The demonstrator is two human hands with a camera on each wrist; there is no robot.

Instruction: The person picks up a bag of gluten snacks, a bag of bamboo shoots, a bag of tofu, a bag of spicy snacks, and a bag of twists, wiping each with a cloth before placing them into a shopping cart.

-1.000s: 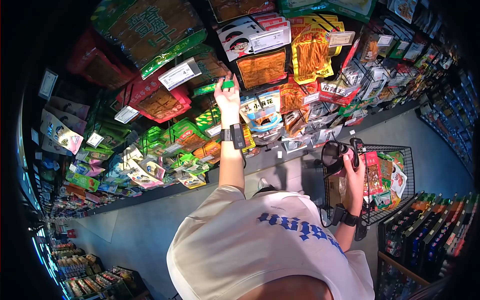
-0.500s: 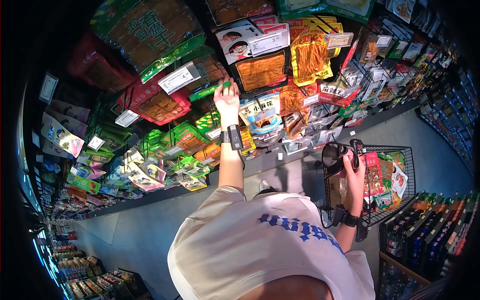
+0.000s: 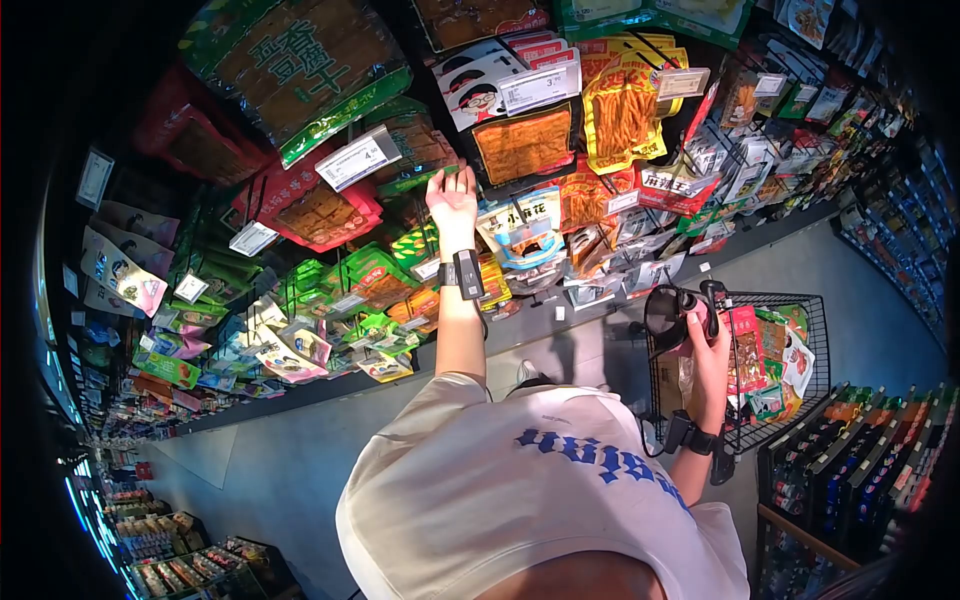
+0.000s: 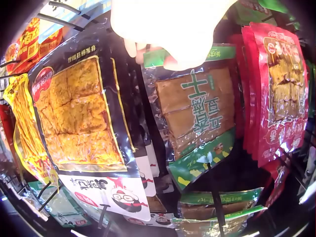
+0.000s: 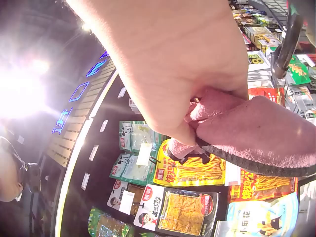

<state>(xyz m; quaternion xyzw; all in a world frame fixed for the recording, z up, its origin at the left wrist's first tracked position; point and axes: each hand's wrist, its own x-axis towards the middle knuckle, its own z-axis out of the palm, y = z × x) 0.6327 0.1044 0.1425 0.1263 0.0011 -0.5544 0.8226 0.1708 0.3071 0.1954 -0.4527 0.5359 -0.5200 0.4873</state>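
Note:
My left hand (image 3: pixel 453 208) reaches up to the hanging snack packs. It pinches the green edge of a dried tofu pack (image 4: pixel 197 103), which shows brown slabs behind clear film. In the left wrist view the hand (image 4: pixel 170 29) is overexposed, and part of that edge is hidden by it. A black tofu pack (image 4: pixel 74 118) hangs beside it, with red packs (image 4: pixel 284 94) on the other side. Over the cart, my right hand (image 3: pixel 708 350) holds a fuzzy pink thing with dark edging (image 5: pixel 256 131); I cannot tell its kind. Its fingers are mostly hidden in the right wrist view.
A black wire shopping cart (image 3: pixel 822 350) with several snack packs in it stands to the right. Price tags (image 3: pixel 358 157) and hooks stick out from the rack. Behind the cart stands a low shelf (image 3: pixel 850 470), and grey floor (image 3: pixel 300 440) runs alongside the rack.
The left hand has shifted slightly down and left, its fingers more curled at the pack's green edge, which lay across them earlier. The right hand stays at the cart.

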